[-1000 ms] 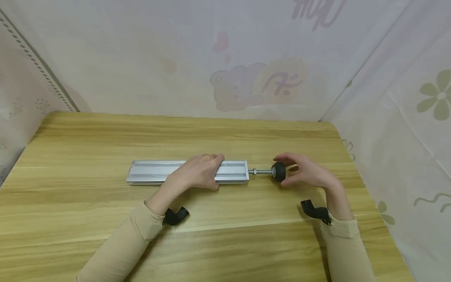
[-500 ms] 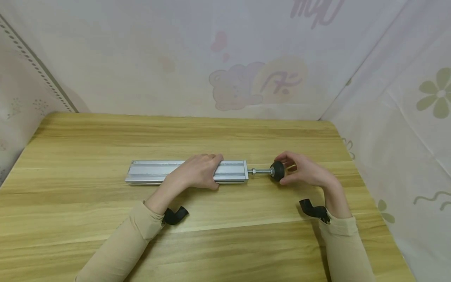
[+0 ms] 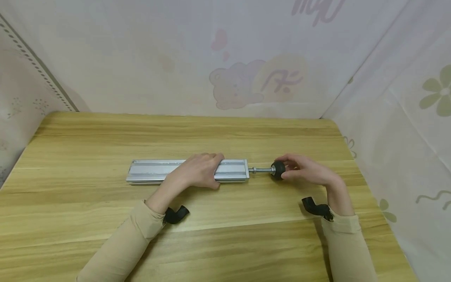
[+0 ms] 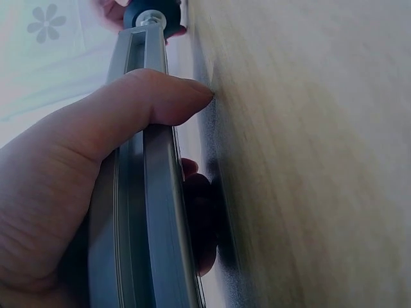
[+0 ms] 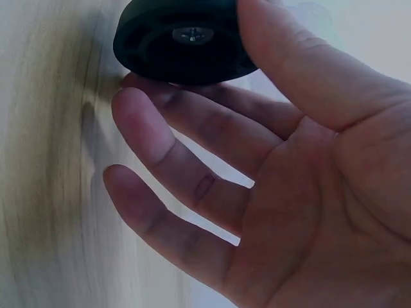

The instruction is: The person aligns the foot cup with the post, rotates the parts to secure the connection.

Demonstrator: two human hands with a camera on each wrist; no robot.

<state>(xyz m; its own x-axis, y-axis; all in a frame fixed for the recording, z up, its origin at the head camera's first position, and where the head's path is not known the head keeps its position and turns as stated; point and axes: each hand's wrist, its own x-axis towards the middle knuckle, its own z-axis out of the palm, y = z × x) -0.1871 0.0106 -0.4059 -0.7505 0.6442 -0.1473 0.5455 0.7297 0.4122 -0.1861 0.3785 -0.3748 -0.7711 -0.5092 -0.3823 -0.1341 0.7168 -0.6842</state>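
Observation:
A silver aluminium profile lies lengthwise on the wooden table. My left hand grips it from above near its right half, thumb over the near side and fingers over the far side; in the left wrist view the thumb crosses the grooved face. From the profile's right end plate a threaded rod with a nut sticks out, ending in a black levelling foot. My right hand holds that foot by its rim between thumb and fingers. In the right wrist view the foot's hollow underside faces the palm, with two fingers spread below it.
The wooden table has rounded far corners. Patterned pale cloth hangs behind it and along both sides. Black curved pieces stick out at the left cuff and the right cuff.
My right thumb has shifted up along the foot's near edge, and the foot's angle looks slightly different. My left hand and the profile have stayed in place.

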